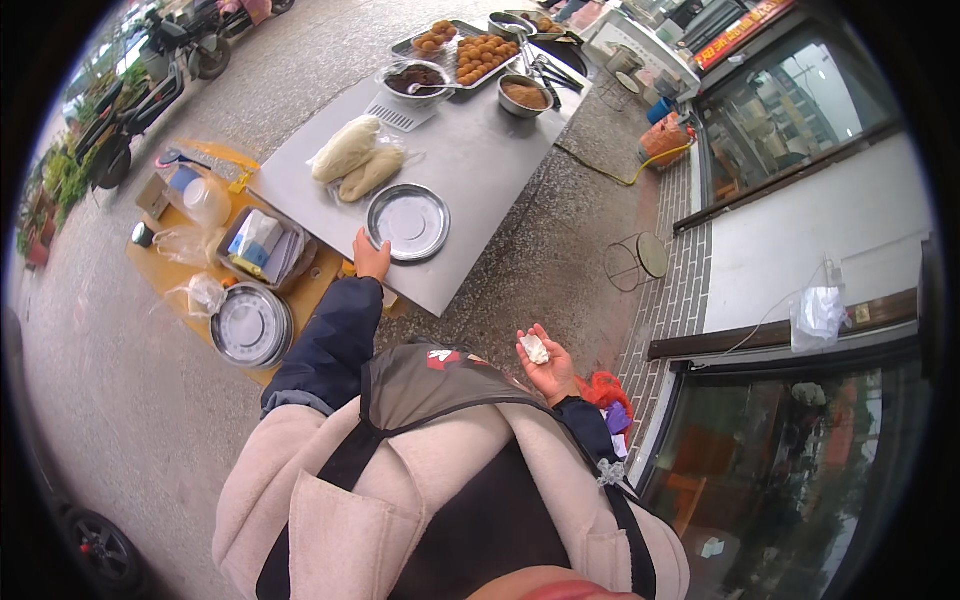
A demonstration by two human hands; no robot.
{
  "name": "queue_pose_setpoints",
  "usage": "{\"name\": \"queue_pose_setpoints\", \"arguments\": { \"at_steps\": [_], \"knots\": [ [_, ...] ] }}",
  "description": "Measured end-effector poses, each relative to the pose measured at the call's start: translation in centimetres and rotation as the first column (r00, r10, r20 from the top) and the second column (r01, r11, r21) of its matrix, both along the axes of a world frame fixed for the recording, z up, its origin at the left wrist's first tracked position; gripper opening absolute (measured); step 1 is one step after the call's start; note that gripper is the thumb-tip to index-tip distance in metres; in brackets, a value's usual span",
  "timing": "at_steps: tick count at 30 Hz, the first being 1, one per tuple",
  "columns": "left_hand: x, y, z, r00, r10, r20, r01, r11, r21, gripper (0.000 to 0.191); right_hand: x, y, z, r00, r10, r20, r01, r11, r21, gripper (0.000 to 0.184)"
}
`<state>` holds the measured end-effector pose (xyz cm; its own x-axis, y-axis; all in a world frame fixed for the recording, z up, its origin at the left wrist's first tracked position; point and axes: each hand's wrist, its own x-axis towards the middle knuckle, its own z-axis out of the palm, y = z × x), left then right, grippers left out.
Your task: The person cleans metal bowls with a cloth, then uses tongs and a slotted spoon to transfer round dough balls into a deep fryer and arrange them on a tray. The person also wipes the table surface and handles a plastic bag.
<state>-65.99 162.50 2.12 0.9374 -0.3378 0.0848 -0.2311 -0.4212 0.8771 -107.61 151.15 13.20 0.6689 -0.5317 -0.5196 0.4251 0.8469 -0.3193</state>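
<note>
At the lower left rim of a round metal plate (409, 223), my left hand (373, 256) has its thumb over the edge and grips it. The plate lies flat on a stainless steel table (480, 187). My right hand (553, 371) is in front of my apron, off the table, palm up with the fingers slightly curled. It holds a small crumpled white piece (535, 349), either tissue or dough; I cannot tell which. Beyond the plate, pale dough lumps (352, 156) rest on clear plastic film.
Farther up the table are a bowl of dark filling (415, 78) with a spoon, a bowl of brown powder (524, 96) and a tray of round brown balls (484, 58). A lower wooden table (176, 262) on the left carries stacked metal plates (250, 324). A stool (651, 253) stands right.
</note>
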Motion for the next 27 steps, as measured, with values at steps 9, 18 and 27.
{"name": "queue_pose_setpoints", "arguments": {
  "at_steps": [9,18,27],
  "knots": [
    [2.9,-3.5,-0.6,0.832,-0.021,-0.554,0.012,1.0,-0.02,0.03,-5.2,-2.3,-1.8,0.929,-0.352,0.119,0.329,0.928,0.177,0.027],
    [2.8,-4.0,-2.7,0.941,0.179,-0.288,-0.176,0.984,0.035,0.017,-6.6,-6.1,-2.6,0.945,-0.313,0.094,0.298,0.944,0.141,0.022],
    [-10.1,-8.5,14.1,0.979,-0.204,-0.026,0.18,0.912,-0.369,0.024,-0.3,-6.6,6.1,0.986,0.109,-0.127,-0.165,0.753,-0.637,0.051]
  ]
}}
